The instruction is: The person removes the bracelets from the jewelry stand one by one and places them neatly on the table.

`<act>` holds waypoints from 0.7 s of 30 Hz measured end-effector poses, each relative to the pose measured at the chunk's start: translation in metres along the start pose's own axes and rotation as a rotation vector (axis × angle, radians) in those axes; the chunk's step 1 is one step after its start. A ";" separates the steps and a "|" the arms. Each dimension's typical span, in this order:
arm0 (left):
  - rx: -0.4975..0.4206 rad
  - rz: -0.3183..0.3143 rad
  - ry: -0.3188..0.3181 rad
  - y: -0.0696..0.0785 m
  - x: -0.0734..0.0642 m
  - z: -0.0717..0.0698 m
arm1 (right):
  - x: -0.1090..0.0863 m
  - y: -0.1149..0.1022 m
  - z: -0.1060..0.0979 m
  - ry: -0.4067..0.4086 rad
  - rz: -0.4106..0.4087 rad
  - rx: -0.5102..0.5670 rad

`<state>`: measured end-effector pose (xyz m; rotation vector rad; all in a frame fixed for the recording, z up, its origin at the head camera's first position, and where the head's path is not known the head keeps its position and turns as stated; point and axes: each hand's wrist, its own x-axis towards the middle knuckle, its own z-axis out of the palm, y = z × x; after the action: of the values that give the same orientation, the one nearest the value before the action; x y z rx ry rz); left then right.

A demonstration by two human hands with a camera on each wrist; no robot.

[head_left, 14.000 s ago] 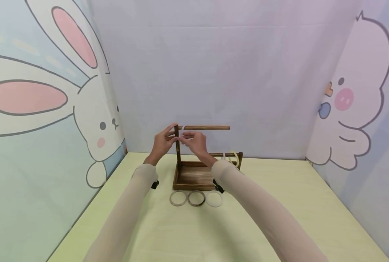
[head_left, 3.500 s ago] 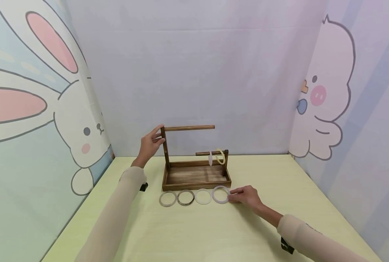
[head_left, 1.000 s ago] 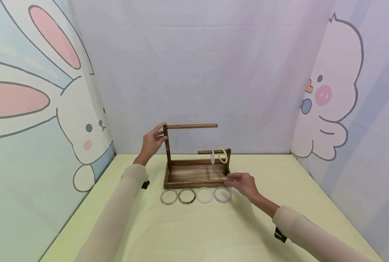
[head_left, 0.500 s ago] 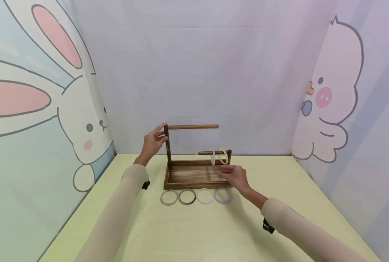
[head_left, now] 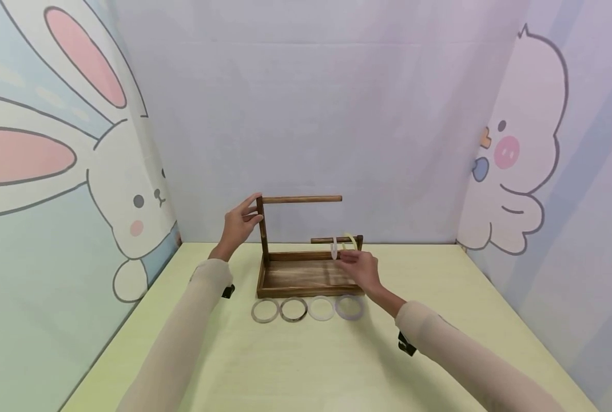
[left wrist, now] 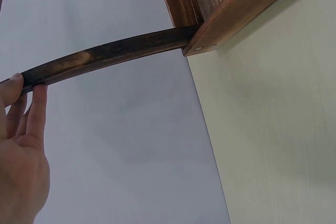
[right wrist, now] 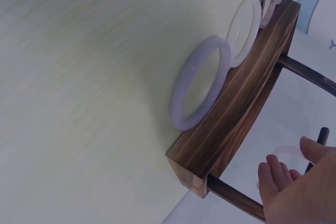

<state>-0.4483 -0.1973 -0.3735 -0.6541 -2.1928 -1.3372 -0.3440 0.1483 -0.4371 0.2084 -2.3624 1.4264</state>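
Note:
My left hand (head_left: 236, 229) pinches the tall post (left wrist: 115, 51) of a dark wooden bangle rack (head_left: 311, 291) near its top, thumb on one side and fingers on the other. My right hand (head_left: 360, 270) is raised over the rack's tray at the right, thumb and fingers apart in the right wrist view. Its fingertips are right by a pale pink bangle (head_left: 334, 252) hanging on the short lower bar (head_left: 320, 240). A yellow bangle (head_left: 353, 240) hangs beside that one, partly hidden by the hand. The long upper bar (head_left: 301, 199) carries no bangle.
On the table (head_left: 285, 366), in a row along the rack's front, lie a lavender bangle (right wrist: 177, 103), a white bangle (right wrist: 257, 17), a dark-mottled bangle (head_left: 294, 320) and a greyish bangle (head_left: 265, 321). A plain curtain (head_left: 306, 114) stands behind the rack.
The lavender bangle came off the upper bar and was laid at the row's right end. My right hand then left it and rose leftward to the hanging bangles. The left hand stays on the post.

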 end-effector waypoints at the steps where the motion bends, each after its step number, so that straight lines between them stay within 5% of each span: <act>1: -0.004 0.002 -0.001 0.000 0.000 0.000 | 0.001 -0.001 0.001 0.003 0.004 0.006; 21: 0.000 0.000 0.001 -0.002 0.001 0.001 | 0.008 -0.002 0.013 0.038 -0.022 0.006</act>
<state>-0.4506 -0.1970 -0.3744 -0.6534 -2.1919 -1.3365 -0.3537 0.1365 -0.4383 0.2065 -2.3184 1.4152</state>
